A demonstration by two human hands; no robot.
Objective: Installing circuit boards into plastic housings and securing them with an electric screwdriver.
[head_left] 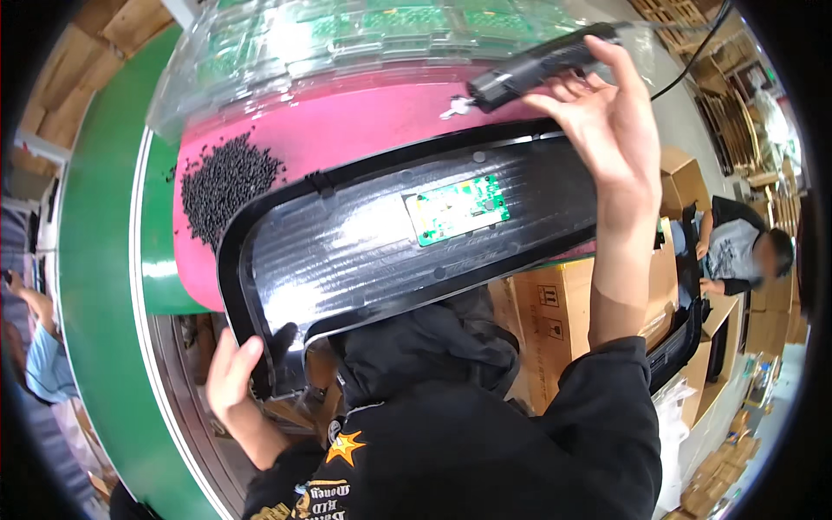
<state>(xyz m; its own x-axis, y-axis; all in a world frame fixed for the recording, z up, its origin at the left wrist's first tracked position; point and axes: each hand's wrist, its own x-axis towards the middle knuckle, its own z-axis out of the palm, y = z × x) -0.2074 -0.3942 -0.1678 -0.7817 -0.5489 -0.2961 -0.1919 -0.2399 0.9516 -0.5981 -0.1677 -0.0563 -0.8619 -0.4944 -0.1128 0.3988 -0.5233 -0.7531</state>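
Observation:
My right hand is closed round a black electric screwdriver, held above the far right rim of a black plastic housing. The tool's pale tip points left and a dark cord trails from its back end. Inside the long, shallow, round-cornered housing lies a green circuit board. Beside the housing's near left corner is my left hand, thumb and forefinger stretched and apart, the thumb at the outer rim. Its other fingers are mostly hidden.
A heap of small black screws lies on the pink mat. Clear plastic trays with green boards stand behind it. At right are a cardboard box and another person. A green surface runs along the left.

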